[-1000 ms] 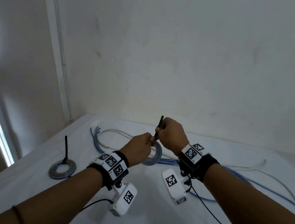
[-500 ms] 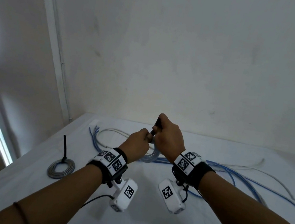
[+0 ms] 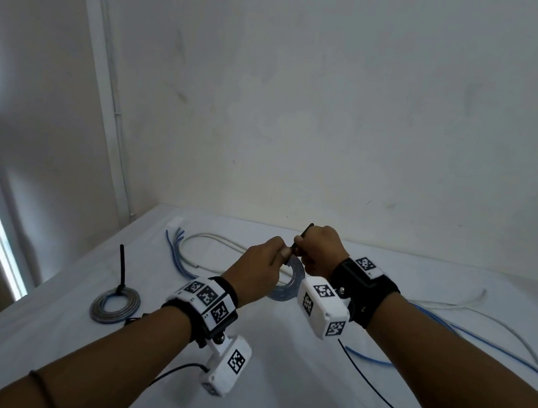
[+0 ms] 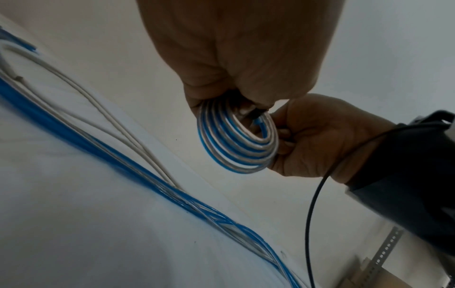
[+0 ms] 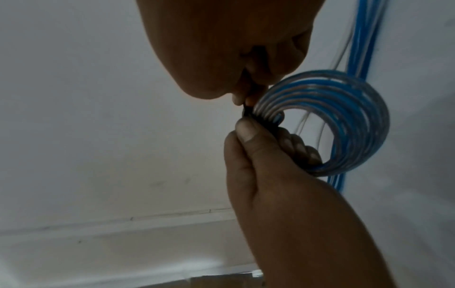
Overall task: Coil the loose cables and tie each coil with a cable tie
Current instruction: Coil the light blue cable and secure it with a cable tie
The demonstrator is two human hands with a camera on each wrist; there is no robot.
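A small coil of blue and clear cable (image 3: 287, 287) hangs above the white table between my two hands. My left hand (image 3: 283, 253) pinches the coil at its top, thumb on one side and fingers through the ring (image 5: 344, 120). A black cable tie (image 3: 306, 232) wraps the coil there, and its tail sticks up out of my right hand (image 3: 303, 249), which grips it. The left wrist view shows the coil (image 4: 236, 140) under my left hand, with the tie's black head (image 4: 256, 113) at the top and my right hand (image 4: 317, 136) beside it.
A tied grey coil (image 3: 115, 305) lies at the table's left, its black tie tail (image 3: 122, 268) standing upright. Loose blue cables (image 3: 469, 339) and a white cable (image 3: 211, 239) trail across the table behind and to the right. The wall stands close behind.
Both hands have stayed joined at the coil and shifted slightly right. My right wrist has rolled, and the tie tail now leans to the right out of that fist.
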